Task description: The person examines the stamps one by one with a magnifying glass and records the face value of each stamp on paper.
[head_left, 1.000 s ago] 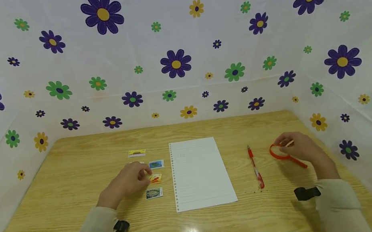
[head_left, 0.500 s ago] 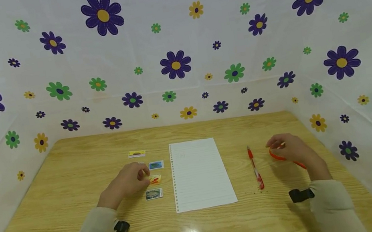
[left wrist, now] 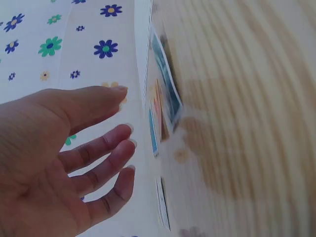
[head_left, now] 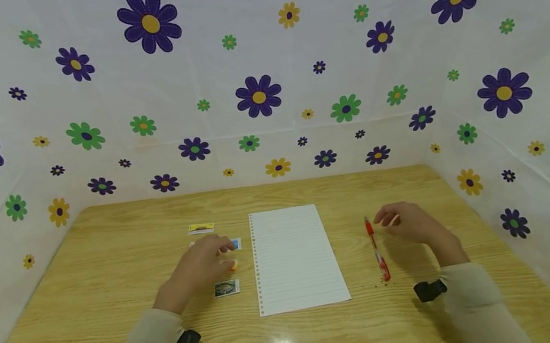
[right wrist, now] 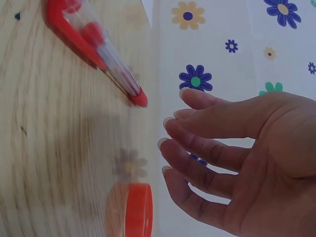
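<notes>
My left hand hovers over several small picture cards, fingers loosely bent and holding nothing. In the left wrist view, its fingertips stand apart from the cards. A blue card and an orange-yellow card lie partly hidden under it. A dark green card lies nearer, a yellow one farther back. My right hand hangs just right of a red pen, its fingers relaxed and bare. Below it in the right wrist view shows the red ring of a magnifying glass, hidden in the head view.
A lined sheet of loose-leaf paper lies between the hands on the wooden table. Small dark crumbs lie by the pen's near end. White flowered cloth encloses the table's back and sides.
My right hand has moved left from the magnifying glass to beside the pen. My left hand has shifted slightly right, farther over the blue and orange-yellow cards, with its fingers more extended.
</notes>
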### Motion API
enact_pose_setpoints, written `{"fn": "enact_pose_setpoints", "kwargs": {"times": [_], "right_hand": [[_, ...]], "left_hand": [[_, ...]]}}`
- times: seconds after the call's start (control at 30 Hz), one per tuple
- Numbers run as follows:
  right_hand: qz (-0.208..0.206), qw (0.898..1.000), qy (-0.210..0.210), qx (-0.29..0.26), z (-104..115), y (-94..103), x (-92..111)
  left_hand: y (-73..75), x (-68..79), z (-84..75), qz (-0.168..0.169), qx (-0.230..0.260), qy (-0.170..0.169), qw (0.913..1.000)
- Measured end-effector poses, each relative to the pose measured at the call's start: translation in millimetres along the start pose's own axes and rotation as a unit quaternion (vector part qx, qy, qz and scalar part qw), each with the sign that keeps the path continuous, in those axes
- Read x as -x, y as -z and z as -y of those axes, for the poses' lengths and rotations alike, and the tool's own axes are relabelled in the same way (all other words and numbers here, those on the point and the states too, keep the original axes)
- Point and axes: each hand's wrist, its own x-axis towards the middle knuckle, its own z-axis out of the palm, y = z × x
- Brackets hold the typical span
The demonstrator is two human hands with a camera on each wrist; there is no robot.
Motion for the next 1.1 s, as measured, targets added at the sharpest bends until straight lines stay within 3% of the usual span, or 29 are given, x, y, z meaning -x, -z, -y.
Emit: {"fn": "enact_pose_setpoints", "kwargs": {"times": [0.13, 0.2, 0.53, 0.83, 1.1], "right_hand": [[0.011, 1.0, -0.004, 0.007, 5.3, -5.0, -5.1], [0.016, 1.0, -0.007, 0.005, 7.9, -6.2, -6.4], [0.035, 0.999, -0.033, 0.01, 11.7, -10.7, -12.7], [0.05, 0.997, -0.048, 0.04, 9.9, -19.1, -22.3], [0.045, 0.997, -0.04, 0.049, 10.3, -22.8, -25.0]], "left_hand": [[-7.8, -1.6, -12.7, 0.002, -0.004, -0.053, 0.9986], [-11.0, -2.7, -20.0, 0.01, -0.004, -0.064, 0.9979], [-20.6, -0.4, -45.7, 0.049, -0.016, -0.044, 0.9977], [-22.8, -0.1, -46.8, 0.055, -0.015, -0.055, 0.9969], [-25.8, -2.5, -43.4, 0.06, 0.002, -0.032, 0.9977]]}}
